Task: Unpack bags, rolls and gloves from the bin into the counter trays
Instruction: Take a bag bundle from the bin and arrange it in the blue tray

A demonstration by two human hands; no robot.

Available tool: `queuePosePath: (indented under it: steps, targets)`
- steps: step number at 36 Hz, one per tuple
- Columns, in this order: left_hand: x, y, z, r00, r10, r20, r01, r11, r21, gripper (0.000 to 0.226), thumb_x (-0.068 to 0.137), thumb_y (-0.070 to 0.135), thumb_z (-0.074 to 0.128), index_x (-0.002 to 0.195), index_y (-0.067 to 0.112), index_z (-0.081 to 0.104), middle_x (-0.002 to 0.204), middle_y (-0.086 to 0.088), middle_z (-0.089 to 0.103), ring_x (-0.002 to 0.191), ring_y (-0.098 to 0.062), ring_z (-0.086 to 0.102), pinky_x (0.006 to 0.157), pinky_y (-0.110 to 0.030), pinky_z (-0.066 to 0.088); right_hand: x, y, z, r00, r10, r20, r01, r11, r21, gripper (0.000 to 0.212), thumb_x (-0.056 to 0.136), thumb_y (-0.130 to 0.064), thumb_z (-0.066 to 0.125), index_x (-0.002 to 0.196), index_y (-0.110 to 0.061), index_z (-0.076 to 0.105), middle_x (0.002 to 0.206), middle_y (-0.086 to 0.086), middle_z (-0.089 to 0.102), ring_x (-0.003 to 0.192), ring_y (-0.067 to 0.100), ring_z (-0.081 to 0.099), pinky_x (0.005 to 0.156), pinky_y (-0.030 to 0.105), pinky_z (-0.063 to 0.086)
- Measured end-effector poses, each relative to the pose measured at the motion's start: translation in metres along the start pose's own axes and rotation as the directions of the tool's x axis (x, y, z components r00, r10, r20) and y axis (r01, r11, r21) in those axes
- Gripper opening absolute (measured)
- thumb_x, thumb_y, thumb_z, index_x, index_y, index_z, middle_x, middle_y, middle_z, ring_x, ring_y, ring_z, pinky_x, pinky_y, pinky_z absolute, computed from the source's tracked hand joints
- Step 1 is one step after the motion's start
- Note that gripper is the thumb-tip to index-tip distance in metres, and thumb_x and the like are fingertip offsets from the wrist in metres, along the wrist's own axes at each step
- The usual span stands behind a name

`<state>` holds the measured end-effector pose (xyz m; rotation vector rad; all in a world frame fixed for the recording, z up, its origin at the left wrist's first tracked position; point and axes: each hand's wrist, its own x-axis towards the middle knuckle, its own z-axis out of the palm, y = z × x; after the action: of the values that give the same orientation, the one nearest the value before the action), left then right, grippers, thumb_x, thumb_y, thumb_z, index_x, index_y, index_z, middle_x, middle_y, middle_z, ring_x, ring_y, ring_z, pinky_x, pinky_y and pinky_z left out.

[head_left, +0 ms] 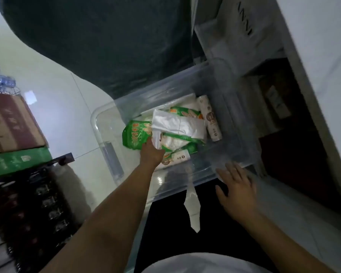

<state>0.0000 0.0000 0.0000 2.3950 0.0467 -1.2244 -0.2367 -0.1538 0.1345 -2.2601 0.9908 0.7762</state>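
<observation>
bin (106, 134): clear plastic tub on the floor, btwn your legs and the cabinet; everything is inside it, nothing out yet.
left hand (152, 153): down in the bin, fingers curled at the edge where the green pack (135, 134) meets the white bag (177, 125). Looks like a grip closing on that edge, but fingertips are hidden, so can't tell if it's clamped.
right hand (235, 191): flat, fingers spread, resting on the bin's near rim; holds nothing, prob. steadying it.
green pack: soft film pouch, light, slick, will sag. Pinch a corner or seam, not the belly.
white bag: thin, floppy, lies on top of the pile; likely slides off if you pull what's under it. Take it first.
roll (210, 120): stiff paper-wrapped cylinder along the right wall; wrap your hand round the middle.
gloves: can't pick them out.
</observation>
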Motion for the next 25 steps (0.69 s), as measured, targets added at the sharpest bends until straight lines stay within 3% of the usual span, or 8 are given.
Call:
queuePosePath:
  steps: [2,6,10,13,17,23,25]
  targets:
    - [0.007,0.012,0.001,0.999,-0.012,-0.037,0.010,0.998,-0.057,0.078,0.068,0.027,0.074,0.139,0.010,0.046,0.128,-0.013,0.060,0.114,-0.032,0.058,0.097,-0.043,0.049,0.003,0.001,-0.003,1.000,0.001,-0.026,-0.001,1.000,0.022,0.058,0.080,-0.046,0.045,0.133,-0.030,0.057,0.149,0.004,0.047,0.142,0.026,0.035,0.104,0.059,0.032]
    - [0.025,0.024,0.005,0.993,-0.067,-0.095,0.070,0.997,0.026,0.071,0.073,0.026,0.074,0.135,0.005,0.046,0.125,-0.021,0.059,0.113,-0.039,0.057,0.095,-0.044,0.049,0.004,0.006,0.003,0.997,-0.015,-0.073,0.017,0.999,0.027,0.059,0.078,-0.049,0.037,0.127,-0.028,0.062,0.144,0.004,0.053,0.139,0.026,0.040,0.104,0.060,0.033]
    - [0.048,0.039,0.006,0.973,-0.069,-0.220,0.055,0.996,-0.072,0.068,0.077,0.035,0.074,0.133,0.005,0.049,0.124,-0.019,0.062,0.112,-0.038,0.060,0.095,-0.043,0.049,0.004,0.005,0.003,0.992,0.001,-0.123,0.006,0.998,0.061,0.056,0.078,-0.048,0.039,0.123,-0.026,0.065,0.140,0.003,0.056,0.137,0.026,0.043,0.104,0.060,0.033]
    - [0.066,0.053,0.004,0.966,-0.159,-0.203,0.123,0.976,-0.179,0.071,0.077,0.038,0.074,0.135,0.006,0.050,0.129,-0.017,0.061,0.111,-0.037,0.062,0.095,-0.043,0.051,0.003,0.005,0.005,0.991,-0.013,-0.137,0.023,0.997,0.076,0.054,0.079,-0.046,0.041,0.124,-0.025,0.064,0.140,0.003,0.055,0.138,0.026,0.041,0.104,0.061,0.035]
    - [0.087,0.057,-0.001,0.960,-0.213,-0.180,0.177,0.964,-0.197,0.046,0.070,0.030,0.074,0.109,0.007,0.066,0.106,-0.015,0.071,0.094,-0.036,0.069,0.082,-0.044,0.059,0.002,0.007,0.009,0.991,-0.025,-0.128,0.038,0.994,0.098,0.051,0.082,-0.041,0.046,0.129,-0.027,0.060,0.145,0.001,0.051,0.142,0.023,0.034,0.106,0.059,0.034]
    - [0.095,0.066,-0.007,0.962,-0.163,-0.219,0.144,0.984,-0.102,0.030,0.078,0.015,0.070,0.106,0.005,0.068,0.108,-0.015,0.071,0.101,-0.034,0.067,0.088,-0.039,0.056,0.002,0.007,0.009,0.993,-0.018,-0.119,0.034,0.990,0.136,0.049,0.081,-0.036,0.054,0.130,-0.028,0.059,0.147,-0.001,0.048,0.144,0.021,0.029,0.108,0.058,0.032]
    - [0.090,0.068,-0.008,0.964,-0.134,-0.231,0.103,0.984,-0.142,0.028,0.080,0.011,0.068,0.106,0.004,0.068,0.108,-0.015,0.071,0.100,-0.033,0.067,0.088,-0.038,0.055,0.003,0.005,0.006,0.995,-0.007,-0.103,0.023,0.988,0.151,0.050,0.081,-0.037,0.053,0.130,-0.028,0.059,0.148,-0.001,0.047,0.145,0.020,0.028,0.108,0.058,0.032]
